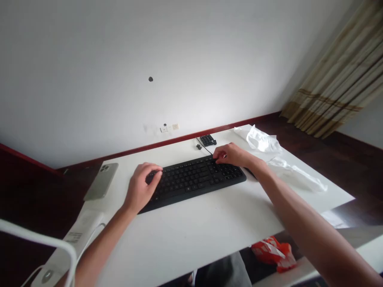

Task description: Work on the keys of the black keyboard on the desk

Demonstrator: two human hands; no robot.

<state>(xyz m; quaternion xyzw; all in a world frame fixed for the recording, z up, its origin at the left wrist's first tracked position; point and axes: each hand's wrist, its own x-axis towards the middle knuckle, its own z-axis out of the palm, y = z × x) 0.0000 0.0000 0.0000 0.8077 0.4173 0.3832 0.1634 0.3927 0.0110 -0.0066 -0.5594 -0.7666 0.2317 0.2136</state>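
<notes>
A black keyboard (pixel 185 179) lies at a slant across the white table (pixel 191 231), its cable running off the back edge. My left hand (pixel 143 181) is closed around the keyboard's far left end, with thumb and index finger over the keys. Over the back right part, beside the number pad, my right hand (pixel 229 154) has its fingers curled down onto the keys. Whatever its fingertips hold is hidden. Behind the keyboard are a few small loose black pieces (pixel 199 147) that look like keycaps, and a small black block of keys (pixel 207 140).
A phone (pixel 103 181) lies at the table's left edge, near a white device (pixel 80 229) and a white curved tube (pixel 38 238). Crumpled clear plastic (pixel 260 141) covers the right side. Below the front edge is a red-orange bag (pixel 273 253). A wall stands behind the table.
</notes>
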